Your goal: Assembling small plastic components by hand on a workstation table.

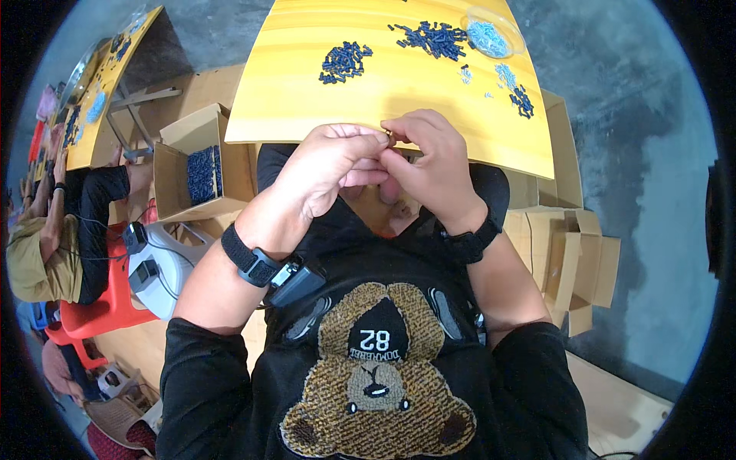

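Observation:
My left hand [337,159] and my right hand [431,157] meet at the near edge of the yellow table [307,107], fingers pinched together. Between the fingertips shows a tiny dark and gold-coloured piece [388,133], too small to name and mostly covered by the fingers. Farther back on the tabletop lie a heap of small dark cylindrical pieces [345,61] and a second dark heap [435,40]. Beside the latter, a clear round dish [515,23] holds many small light-blue pieces [486,38]. Loose light-blue pieces [506,75] and dark pieces [522,102] lie at the right.
On the left, an open cardboard box [170,172] holds many dark pieces. More cardboard boxes [583,264] stand at the right. A white stool [172,264] carries small devices and cables. Another person [50,261] sits at a second yellow table [107,100], far left.

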Demonstrator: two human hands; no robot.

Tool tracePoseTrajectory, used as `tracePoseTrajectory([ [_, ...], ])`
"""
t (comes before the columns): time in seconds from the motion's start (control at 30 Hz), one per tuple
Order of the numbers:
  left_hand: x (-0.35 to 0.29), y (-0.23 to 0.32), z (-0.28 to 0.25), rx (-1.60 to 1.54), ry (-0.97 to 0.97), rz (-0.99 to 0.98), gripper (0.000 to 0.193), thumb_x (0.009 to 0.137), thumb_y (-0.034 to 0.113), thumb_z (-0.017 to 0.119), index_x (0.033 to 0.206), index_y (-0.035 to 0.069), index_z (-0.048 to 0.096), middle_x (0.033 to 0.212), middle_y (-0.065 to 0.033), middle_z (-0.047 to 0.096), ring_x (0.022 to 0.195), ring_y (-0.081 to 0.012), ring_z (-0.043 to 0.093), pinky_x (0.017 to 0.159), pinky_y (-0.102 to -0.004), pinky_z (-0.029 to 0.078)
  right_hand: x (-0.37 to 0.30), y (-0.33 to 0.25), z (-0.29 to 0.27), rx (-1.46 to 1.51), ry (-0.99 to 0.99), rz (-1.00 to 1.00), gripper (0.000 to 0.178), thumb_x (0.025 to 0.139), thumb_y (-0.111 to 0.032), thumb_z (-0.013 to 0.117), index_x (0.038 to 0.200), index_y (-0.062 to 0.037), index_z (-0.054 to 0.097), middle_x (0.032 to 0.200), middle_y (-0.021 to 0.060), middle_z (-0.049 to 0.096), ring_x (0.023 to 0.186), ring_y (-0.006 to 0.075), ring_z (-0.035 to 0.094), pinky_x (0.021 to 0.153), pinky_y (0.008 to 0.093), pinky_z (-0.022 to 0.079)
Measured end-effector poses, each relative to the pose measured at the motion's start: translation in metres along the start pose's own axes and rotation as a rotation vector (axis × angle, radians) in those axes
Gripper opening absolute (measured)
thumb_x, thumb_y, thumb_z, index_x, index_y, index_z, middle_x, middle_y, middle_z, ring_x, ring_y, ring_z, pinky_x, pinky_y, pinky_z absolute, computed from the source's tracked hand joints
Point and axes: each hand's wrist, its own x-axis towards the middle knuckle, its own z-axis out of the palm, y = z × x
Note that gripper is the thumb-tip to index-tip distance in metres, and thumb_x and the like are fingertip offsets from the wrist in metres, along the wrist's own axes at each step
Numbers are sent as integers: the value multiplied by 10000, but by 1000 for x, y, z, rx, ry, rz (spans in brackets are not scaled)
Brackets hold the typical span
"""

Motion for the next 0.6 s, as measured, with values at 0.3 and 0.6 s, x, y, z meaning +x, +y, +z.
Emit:
tracePoseTrajectory([
  [0.3, 11, -34, -10, -120, 71, -149, 182, 923, 107, 470, 1046, 16, 570, 958, -75, 617, 881, -151, 608, 794, -291, 519, -13, 13, 13, -136, -64, 143, 236, 615, -161, 680, 781, -17, 593, 764, 133, 579, 764, 319, 559, 671, 399, 459],
  [0.6, 20, -52, -12, -186, 169, -277, 196, 956, 161, 433, 1068, 35, 532, 960, -55, 625, 857, -124, 606, 778, -267, 522, -17, 30, 22, -113, -242, 259, 179, 612, -180, 666, 611, -36, 561, 671, 129, 562, 718, 318, 557, 623, 403, 457],
])
